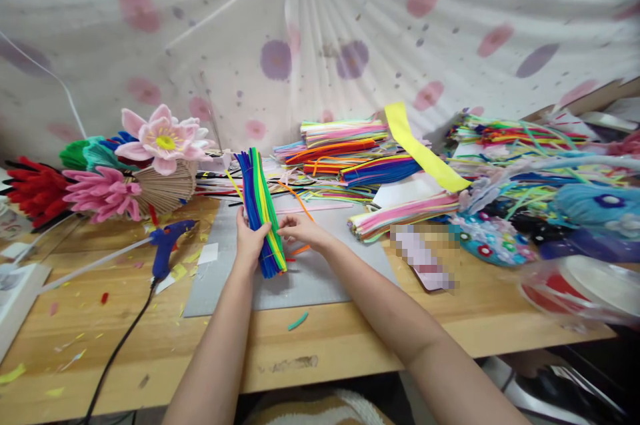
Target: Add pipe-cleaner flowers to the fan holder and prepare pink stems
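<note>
My left hand (249, 240) is wrapped round a bundle of blue, green and yellow pipe cleaners (261, 201), held upright over a grey mat (320, 275). My right hand (300, 228) pinches at the bundle's right edge, fingers closed on one or more of its strands. An orange pipe cleaner (295, 198) lies on the mat just behind my right hand.
A blue glue gun (165, 248) with a black cord lies left of the mat. Pipe-cleaner flowers (150, 145) stand at the back left. Stacks of coloured pipe cleaners (350, 151) and craft items fill the back and right. A green scrap (298, 321) lies near the wooden table's (150, 338) front edge.
</note>
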